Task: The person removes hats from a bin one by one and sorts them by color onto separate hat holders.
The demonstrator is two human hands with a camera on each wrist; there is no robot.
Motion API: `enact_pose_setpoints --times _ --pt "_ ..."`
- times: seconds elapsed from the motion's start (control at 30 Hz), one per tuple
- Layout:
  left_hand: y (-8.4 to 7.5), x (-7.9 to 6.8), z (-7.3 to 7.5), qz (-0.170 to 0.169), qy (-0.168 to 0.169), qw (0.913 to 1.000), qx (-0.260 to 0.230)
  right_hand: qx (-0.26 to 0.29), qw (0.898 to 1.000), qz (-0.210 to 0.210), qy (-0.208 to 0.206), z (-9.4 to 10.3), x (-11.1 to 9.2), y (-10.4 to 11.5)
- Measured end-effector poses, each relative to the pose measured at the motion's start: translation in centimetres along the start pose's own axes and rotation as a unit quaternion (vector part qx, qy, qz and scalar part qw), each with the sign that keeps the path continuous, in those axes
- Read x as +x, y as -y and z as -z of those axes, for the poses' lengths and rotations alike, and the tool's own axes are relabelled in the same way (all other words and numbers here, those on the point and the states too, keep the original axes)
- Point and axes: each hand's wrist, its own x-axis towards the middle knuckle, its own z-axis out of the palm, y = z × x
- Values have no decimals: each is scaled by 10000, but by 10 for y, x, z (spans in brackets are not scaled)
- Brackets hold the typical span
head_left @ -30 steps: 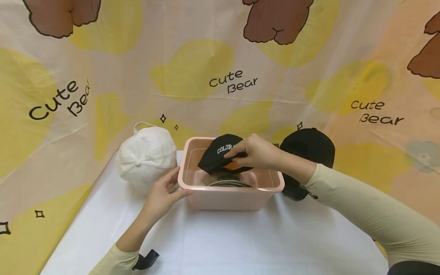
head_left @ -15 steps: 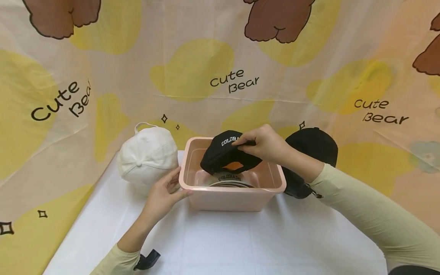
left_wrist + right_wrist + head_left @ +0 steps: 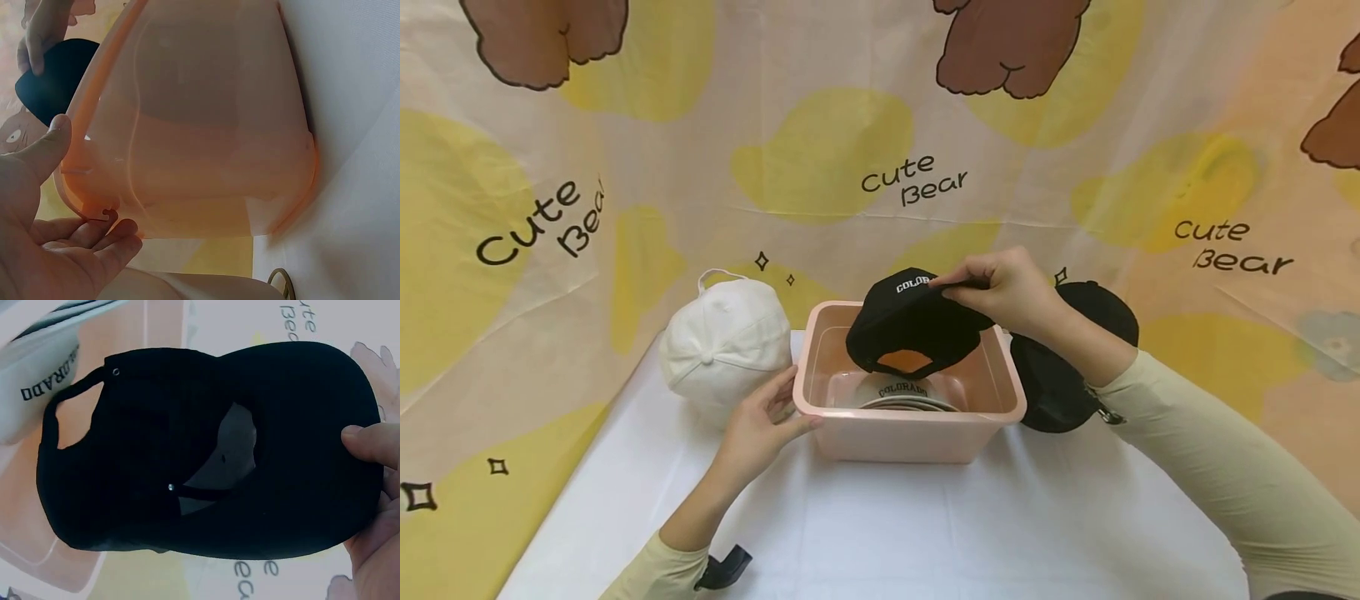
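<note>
My right hand point(image 3: 1017, 292) pinches the brim of a black baseball cap point(image 3: 904, 321) with white COLORADO lettering. The cap hangs over the pink plastic bin point(image 3: 895, 440), its strap opening low toward the inside. In the right wrist view the thumb point(image 3: 362, 442) presses on the underside of the brim, with the other fingers behind it. My left hand point(image 3: 760, 427) grips the bin's left front corner, thumb at the front rim and fingers along the side. Inside the bin sits a pale grey cap point(image 3: 874, 389), also marked COLORADO, its lower part hidden by the front wall.
To the bin's left on the white-covered table point(image 3: 880, 525) is a white cap point(image 3: 722, 333) with a loop at its back. At the right is more black headwear point(image 3: 1047, 379), partly behind my right forearm. A bear-print cloth point(image 3: 820, 158) hangs behind.
My right hand has risen and moved right, lifting the black cap higher above the bin and uncovering more of the grey cap's lettering. The left hand keeps its grip on the corner.
</note>
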Motion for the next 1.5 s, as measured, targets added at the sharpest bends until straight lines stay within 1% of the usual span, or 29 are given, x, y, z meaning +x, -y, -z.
enact_pose_setpoints --times 0.13,0.27,0.4,0.63,0.7,0.83,0.93,1.0,1.07,1.33,1.5 --pt "-1 1 -1 25 9 10000 -42 154 9996 -14 -250 10 -2 1" --pt "-1 3 -1 -14 31 10000 -40 360 9981 159 -481 19 -3 3" --pt "-1 2 -1 2 13 10000 -17 616 9956 322 -628 25 -3 3" --pt "-2 1 -1 -47 25 10000 38 832 9918 286 -927 37 -9 2" --pt "-1 1 -1 -60 29 10000 37 1006 9889 312 -1045 40 -11 1" --pt "0 1 -1 -48 42 10000 26 1762 9765 394 -1174 48 -13 -1" --pt "0 1 -1 -27 43 10000 11 2026 9705 397 -1244 55 -16 -1" --pt "0 1 -2 -16 43 10000 -8 1974 9707 388 -1316 60 -18 -1" --pt "-1 1 -2 -12 52 10000 -27 1813 9723 404 -1417 65 -20 -2" --pt "-1 1 -3 56 87 9998 -145 1235 9753 167 -1825 84 -32 -6" --pt "-1 0 -2 124 42 9998 -155 1331 9683 -7 -2112 93 -36 -13"
